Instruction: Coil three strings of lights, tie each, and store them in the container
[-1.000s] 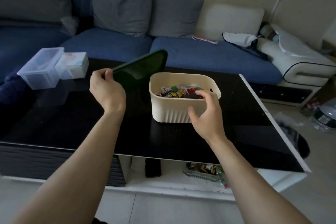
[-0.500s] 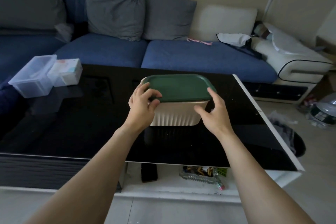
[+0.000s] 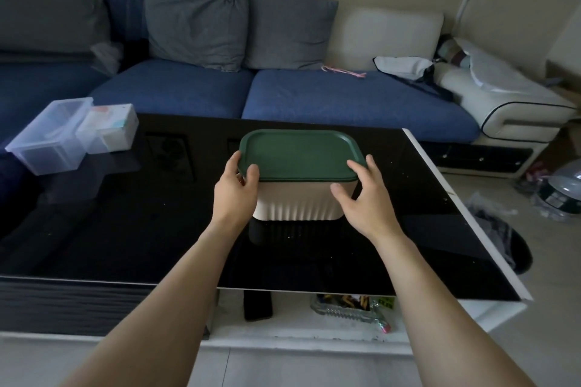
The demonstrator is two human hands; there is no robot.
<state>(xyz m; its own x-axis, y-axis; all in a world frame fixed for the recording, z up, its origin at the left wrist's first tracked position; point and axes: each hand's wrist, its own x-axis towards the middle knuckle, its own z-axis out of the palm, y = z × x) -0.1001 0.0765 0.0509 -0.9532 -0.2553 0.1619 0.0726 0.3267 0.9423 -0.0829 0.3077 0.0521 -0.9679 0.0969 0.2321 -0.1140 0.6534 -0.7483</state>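
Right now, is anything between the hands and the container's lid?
Nothing visible. The left hand grips the green lid at its near left corner; the right hand touches its near right corner on the beige container.

The lid [image 3: 298, 152] between the left hand [image 3: 234, 190] and right hand [image 3: 366, 198] is plain dark green; the container [image 3: 297, 201] under it is cream with fine vertical ribbing. The surface [image 3: 125, 229] is glossy black with a white edge. Far left of the left hand, a box [image 3: 47, 138] is clear and frosted. Beyond both hands, sofa seats [image 3: 314, 100] are blue and cushions [image 3: 195, 25] grey.
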